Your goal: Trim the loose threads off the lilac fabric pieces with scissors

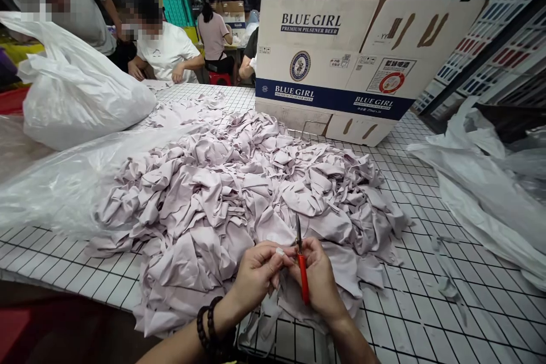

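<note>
My right hand (322, 281) is closed around small scissors (303, 278) with red handles, their dark blades pointing up and away. Close against it, my left hand (256, 273) pinches a small whitish scrap of fabric (280, 251) between thumb and fingers. The fingertips of both hands meet just left of the blades. Behind and beneath them spreads a large crumpled heap of pale pinkish fabric pieces (239, 193). Dark bead bracelets (207, 324) circle my left wrist. Exactly how the scrap sits in the fingers is partly hidden.
A printed carton (324, 57) stands behind the heap on the grid-patterned table (409, 307). Plastic bags lie at left (85, 96) and right (482, 165). Some scraps (447, 287) lie at right. Across the table sits a person in a white shirt (166, 54); others are farther back.
</note>
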Available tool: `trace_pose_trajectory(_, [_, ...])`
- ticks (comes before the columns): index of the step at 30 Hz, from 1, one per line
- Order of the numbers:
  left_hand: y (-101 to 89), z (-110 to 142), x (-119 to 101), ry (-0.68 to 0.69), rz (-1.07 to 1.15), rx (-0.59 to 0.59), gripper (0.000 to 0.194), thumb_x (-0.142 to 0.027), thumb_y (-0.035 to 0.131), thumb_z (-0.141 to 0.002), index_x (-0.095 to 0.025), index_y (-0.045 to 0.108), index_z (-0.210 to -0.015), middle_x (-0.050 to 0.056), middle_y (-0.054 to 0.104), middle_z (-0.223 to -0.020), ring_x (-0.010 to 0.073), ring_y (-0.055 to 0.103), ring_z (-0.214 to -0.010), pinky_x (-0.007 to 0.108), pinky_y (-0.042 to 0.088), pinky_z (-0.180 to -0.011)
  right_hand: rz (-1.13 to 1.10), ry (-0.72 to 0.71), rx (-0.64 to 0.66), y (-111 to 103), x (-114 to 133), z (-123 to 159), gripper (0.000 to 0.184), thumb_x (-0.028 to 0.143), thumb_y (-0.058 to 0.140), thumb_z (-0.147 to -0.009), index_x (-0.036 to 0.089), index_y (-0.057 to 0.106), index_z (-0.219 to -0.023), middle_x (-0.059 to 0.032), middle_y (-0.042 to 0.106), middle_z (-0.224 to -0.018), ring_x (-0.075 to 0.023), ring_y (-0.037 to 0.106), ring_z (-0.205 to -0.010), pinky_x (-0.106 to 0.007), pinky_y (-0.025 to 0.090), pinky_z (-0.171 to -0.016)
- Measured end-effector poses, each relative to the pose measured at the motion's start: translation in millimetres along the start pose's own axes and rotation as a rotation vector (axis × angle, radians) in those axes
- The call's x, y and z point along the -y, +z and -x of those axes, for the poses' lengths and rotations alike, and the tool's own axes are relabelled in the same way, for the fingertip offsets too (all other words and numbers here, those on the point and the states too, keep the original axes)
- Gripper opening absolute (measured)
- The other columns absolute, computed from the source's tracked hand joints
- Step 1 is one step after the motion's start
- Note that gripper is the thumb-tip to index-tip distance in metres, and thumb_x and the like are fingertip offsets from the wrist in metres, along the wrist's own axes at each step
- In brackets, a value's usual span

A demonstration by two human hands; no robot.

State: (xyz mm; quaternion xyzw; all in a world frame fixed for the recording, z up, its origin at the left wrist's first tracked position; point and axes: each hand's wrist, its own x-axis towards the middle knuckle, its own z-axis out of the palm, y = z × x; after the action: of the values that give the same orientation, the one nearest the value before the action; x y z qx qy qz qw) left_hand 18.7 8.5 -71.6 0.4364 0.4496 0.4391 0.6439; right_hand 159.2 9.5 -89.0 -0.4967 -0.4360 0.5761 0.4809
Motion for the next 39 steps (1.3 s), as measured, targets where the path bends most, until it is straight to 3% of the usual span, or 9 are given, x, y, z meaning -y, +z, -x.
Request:
trace_pose_trajectory(3, [0.9, -6, 2, -0.021, 0.039, 0.008, 0.049, -0.063, 0.064, -0.073, -0.014, 0.065, -0.067, 0.000, 0.057, -0.058, 0.0082, 0.045, -0.035, 0.023, 0.038, -0.038, 0.051, 0.021, -0.018, -16, 6, 4, 0.043, 0.039, 0.080, -0.068, 0.026, 0.040, -0.080, 0.0030, 0.067, -0.076, -0.0144, 0.063, -0.063, -0.025, 0.049, -0.060])
trace_pose_trajectory(5, [0.5, -8, 1, -0.024, 0.019, 0.002, 0.049, -0.063, 0.063, -0.074, -0.015, 0.064, -0.067, -0.004, 0.047, -0.047, 0.0097, 0.046, -0.037, 0.023, 0.040, -0.040, 0.150, 0.034, -0.052, -29, 14, 11, 0.041, 0.033, 0.080, -0.068, 0.026, 0.041, -0.079, 0.0057, 0.062, -0.071, -0.0123, 0.057, -0.060, -0.023, 0.046, -0.058])
trace_pose_trajectory(10, [1.0, -8, -4, -0.016, -0.043, 0.009, 0.048, -0.062, 0.063, -0.075, -0.015, 0.062, -0.066, -0.005, 0.045, -0.053, 0.0066, 0.042, -0.035, 0.021, 0.037, -0.037, 0.861, 0.060, -0.065, -45, 37, 30, 0.039, 0.037, 0.075, -0.065, 0.027, 0.040, -0.077, 0.0079, 0.050, -0.062, -0.0145, 0.049, -0.055, -0.025, 0.039, -0.053])
trace_pose_trajectory(12, [2.0, -7, -4, -0.005, -0.066, 0.024, 0.048, -0.062, 0.063, -0.076, -0.016, 0.060, -0.063, -0.005, 0.044, -0.054, 0.0061, 0.041, -0.035, 0.021, 0.037, -0.037, 0.988, 0.081, -0.022, -43, 43, 33, 0.038, 0.041, 0.072, -0.066, 0.027, 0.038, -0.077, 0.0064, 0.053, -0.063, -0.0168, 0.053, -0.058, -0.027, 0.041, -0.055])
trace_pose_trajectory(24, [-0.2, -4, -2, 0.050, -0.121, 0.088, 0.040, -0.049, 0.061, -0.082, -0.015, 0.060, -0.062, -0.001, 0.048, -0.067, 0.0056, 0.046, -0.036, 0.021, 0.037, -0.038, 1.057, 0.090, 0.014, -28, 56, 30, 0.037, 0.043, 0.067, -0.068, 0.027, 0.037, -0.079, 0.0018, 0.063, -0.073, -0.0202, 0.060, -0.064, -0.028, 0.043, -0.057])
trace_pose_trajectory(39, [-1.6, -2, -6, 0.021, -0.099, 0.117, 0.042, -0.053, 0.063, -0.080, -0.014, 0.063, -0.064, -0.001, 0.049, -0.063, 0.0059, 0.045, -0.035, 0.021, 0.037, -0.036, 1.105, 0.085, 0.081, -28, 57, 32, 0.032, 0.041, 0.061, -0.075, 0.027, 0.033, -0.082, 0.0010, 0.062, -0.076, -0.0219, 0.060, -0.071, -0.030, 0.040, -0.062])
